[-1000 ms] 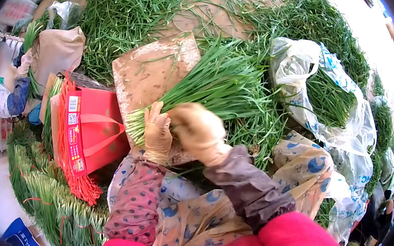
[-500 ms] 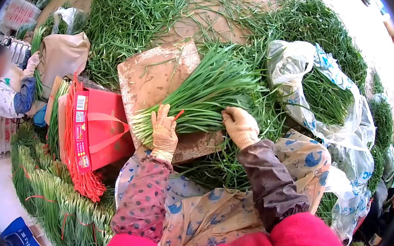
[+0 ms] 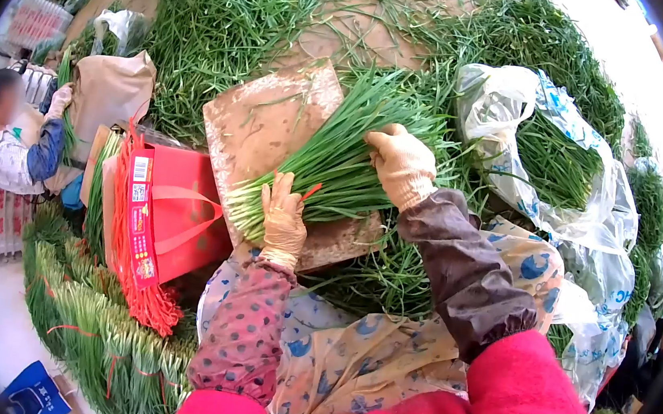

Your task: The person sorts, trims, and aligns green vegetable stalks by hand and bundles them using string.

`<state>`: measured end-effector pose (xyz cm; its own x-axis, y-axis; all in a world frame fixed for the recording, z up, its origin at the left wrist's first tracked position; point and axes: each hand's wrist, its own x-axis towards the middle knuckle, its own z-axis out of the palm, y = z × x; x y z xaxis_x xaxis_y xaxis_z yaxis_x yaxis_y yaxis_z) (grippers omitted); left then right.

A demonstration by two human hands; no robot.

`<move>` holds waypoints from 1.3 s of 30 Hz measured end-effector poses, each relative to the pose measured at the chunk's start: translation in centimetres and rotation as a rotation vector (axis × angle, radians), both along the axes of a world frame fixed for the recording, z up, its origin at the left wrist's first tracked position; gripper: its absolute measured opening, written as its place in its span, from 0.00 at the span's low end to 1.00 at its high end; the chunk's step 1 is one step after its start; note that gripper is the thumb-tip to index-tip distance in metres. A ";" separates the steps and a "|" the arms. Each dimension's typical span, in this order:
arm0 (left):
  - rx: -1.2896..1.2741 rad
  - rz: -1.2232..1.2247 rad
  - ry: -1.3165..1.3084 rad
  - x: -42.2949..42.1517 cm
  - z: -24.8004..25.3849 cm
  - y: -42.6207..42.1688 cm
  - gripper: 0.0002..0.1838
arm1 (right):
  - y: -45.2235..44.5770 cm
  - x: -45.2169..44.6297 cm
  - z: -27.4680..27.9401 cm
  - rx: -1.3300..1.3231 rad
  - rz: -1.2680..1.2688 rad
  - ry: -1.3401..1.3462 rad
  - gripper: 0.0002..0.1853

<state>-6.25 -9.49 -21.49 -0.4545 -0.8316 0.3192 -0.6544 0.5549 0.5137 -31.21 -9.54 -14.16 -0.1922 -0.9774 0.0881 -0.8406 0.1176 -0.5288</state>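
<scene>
A fanned bunch of long green stalks (image 3: pixel 336 159) lies across a worn board (image 3: pixel 268 115), its pale cut ends to the lower left. My left hand (image 3: pixel 283 216), in a thin yellowish glove, is wrapped over the bunch near those ends. A short red tie (image 3: pixel 312 191) shows beside its fingers. My right hand (image 3: pixel 402 162), in a pale glove, has its fingers pressed together on the leaves at the upper right of the bunch. What its fingertips hold is partly hidden.
Left of the board stands a red bag (image 3: pixel 185 216) with red ties (image 3: pixel 145 301) hanging over it. Tied bundles (image 3: pixel 104 337) line the lower left. Loose greens (image 3: pixel 229 26) lie beyond the board, and a plastic bag (image 3: pixel 503 112) of greens sits right. Another person (image 3: pixel 19 142) is at far left.
My right hand swept from beside my left hand out to the right, then up along the leaves. The red tie came into view by my left hand, which stays on the bunch.
</scene>
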 end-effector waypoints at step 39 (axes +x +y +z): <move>-0.060 -0.038 -0.099 0.2 -0.3 -0.4 0.09 | 1.9 2.3 7.1 0.645 0.728 0.176 0.13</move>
